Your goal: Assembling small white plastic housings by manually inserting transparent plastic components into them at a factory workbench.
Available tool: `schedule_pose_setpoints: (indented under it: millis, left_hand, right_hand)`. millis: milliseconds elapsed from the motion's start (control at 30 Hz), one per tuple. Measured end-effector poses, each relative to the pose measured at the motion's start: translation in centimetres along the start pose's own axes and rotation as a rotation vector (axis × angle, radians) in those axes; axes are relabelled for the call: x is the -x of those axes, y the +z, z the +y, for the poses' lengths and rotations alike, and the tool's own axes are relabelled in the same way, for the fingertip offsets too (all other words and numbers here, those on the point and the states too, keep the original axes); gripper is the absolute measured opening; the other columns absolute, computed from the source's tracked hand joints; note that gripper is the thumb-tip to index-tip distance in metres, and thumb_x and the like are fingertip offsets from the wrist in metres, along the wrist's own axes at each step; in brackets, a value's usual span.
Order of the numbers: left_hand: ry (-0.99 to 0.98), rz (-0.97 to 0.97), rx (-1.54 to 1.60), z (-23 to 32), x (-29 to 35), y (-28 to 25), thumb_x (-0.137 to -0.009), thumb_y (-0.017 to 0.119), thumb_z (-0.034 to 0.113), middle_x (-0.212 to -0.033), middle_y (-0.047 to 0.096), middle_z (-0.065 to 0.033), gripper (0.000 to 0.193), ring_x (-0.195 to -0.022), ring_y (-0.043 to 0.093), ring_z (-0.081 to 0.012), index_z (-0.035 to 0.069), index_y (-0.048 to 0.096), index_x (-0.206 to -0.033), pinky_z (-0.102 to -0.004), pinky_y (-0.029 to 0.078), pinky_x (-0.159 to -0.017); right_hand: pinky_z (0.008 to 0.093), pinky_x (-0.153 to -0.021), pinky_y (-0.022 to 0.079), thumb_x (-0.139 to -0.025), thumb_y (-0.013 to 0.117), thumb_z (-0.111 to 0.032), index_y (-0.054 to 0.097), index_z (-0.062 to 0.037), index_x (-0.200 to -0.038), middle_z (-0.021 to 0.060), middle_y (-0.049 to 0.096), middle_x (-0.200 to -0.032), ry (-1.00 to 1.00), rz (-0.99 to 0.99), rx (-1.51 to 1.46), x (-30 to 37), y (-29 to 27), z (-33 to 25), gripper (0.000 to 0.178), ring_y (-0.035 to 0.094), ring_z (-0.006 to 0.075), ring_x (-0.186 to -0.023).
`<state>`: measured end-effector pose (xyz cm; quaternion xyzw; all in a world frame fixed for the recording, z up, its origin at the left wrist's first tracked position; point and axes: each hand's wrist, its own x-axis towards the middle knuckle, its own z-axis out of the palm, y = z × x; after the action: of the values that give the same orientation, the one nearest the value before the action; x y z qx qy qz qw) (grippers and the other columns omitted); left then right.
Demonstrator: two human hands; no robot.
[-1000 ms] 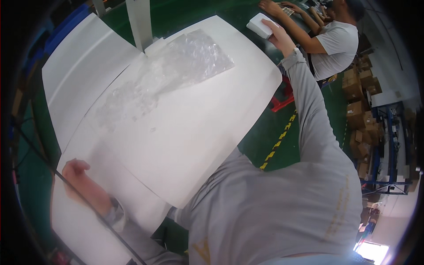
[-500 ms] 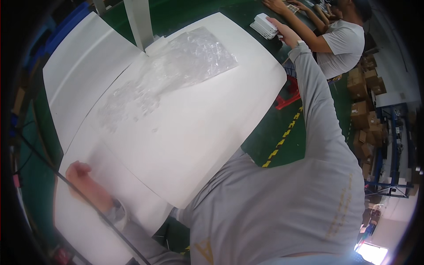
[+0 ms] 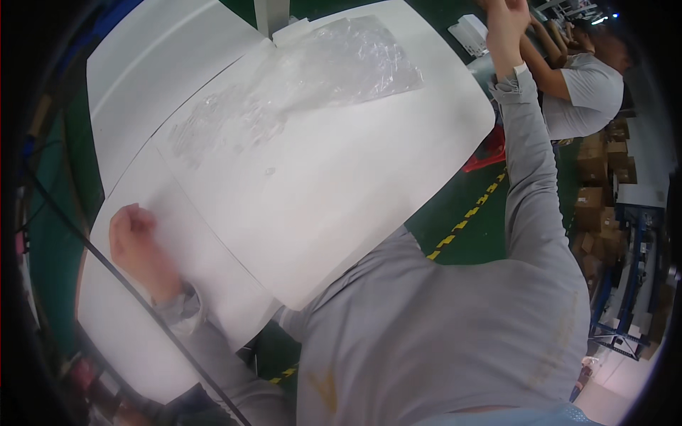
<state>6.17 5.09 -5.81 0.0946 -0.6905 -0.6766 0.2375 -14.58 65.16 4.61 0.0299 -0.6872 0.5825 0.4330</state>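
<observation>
There is one left hand (image 3: 135, 238) and one right hand (image 3: 506, 30). One white stack (image 3: 469, 34), one post (image 3: 272, 15) and one white T-shirt (image 3: 586, 89) show, plus at least five boxes (image 3: 591, 199).

Has left hand (image 3: 145, 248), blurry and curled, over white table (image 3: 355, 163) | has right hand (image 3: 506, 32) out past table's edge, near white pieces (image 3: 467, 33) | shows clear plastic (image 3: 348, 60) on table | shows person in white shirt (image 3: 586, 96) near right hand

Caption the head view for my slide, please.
Right hand stretched out beside white pieces, left hand at white sheeting, clear plastic between.
</observation>
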Motion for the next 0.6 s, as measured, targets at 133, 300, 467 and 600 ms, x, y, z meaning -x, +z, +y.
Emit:
schedule_pose_setpoints:
  millis: [133, 300, 467, 600]
  left_hand:
    - [-0.014, 0.010, -0.065, 0.2, 0.8, 0.1, -0.105, 0.054, 0.016, -0.083, 0.060, -0.0053, 0.024, -0.078, 0.056, -0.0143, -0.004, 0.065, -0.100, -0.0282, 0.045, -0.074]
    - [0.155, -0.230, -0.404, 1.4, -0.4, 2.3, -0.104, 0.057, 0.014, -0.088, 0.063, -0.0044, 0.021, -0.083, 0.059, -0.0129, -0.003, 0.068, -0.099, -0.0266, 0.048, -0.079]
    - [0.493, -0.337, -0.479, 3.1, -4.3, 7.0, -0.102, 0.062, 0.016, -0.105, 0.067, -0.0119, 0.022, -0.101, 0.063, -0.0211, -0.003, 0.067, -0.111, -0.0322, 0.048, -0.093]
    - [0.583, -0.248, -0.549, -0.6, -4.4, 7.8, -0.096, 0.069, 0.020, -0.119, 0.066, -0.0165, 0.031, -0.110, 0.063, -0.0325, -0.002, 0.065, -0.117, -0.0410, 0.046, -0.099]
  right_hand:
    - [0.0277, -0.087, 0.053, -0.092, 0.071, -0.002, 0.053, -0.0001, -0.139, 0.0092, 0.068, -0.112, -0.107, -0.341, -0.257, 8.7, 11.7, -7.2, 0.050, 0.065, 0.0152, -0.101]
    - [0.0286, -0.076, 0.055, -0.092, 0.070, -0.011, 0.055, 0.0032, -0.134, 0.0133, 0.073, -0.095, 0.035, -0.846, -0.434, 19.4, 20.5, -11.5, 0.046, 0.072, 0.0198, -0.090]
    - [0.0322, -0.094, 0.055, -0.096, 0.064, -0.006, 0.064, -0.0001, -0.128, 0.0145, 0.072, -0.110, 0.152, -0.990, -0.393, 24.1, 24.5, -9.7, 0.032, 0.070, 0.0218, -0.107]
    - [0.0389, -0.105, 0.049, -0.097, 0.065, -0.015, 0.062, -0.0003, -0.132, 0.0178, 0.065, -0.132, -0.156, -1.123, -0.116, 26.9, 24.3, -8.2, 0.038, 0.059, 0.0339, -0.127]
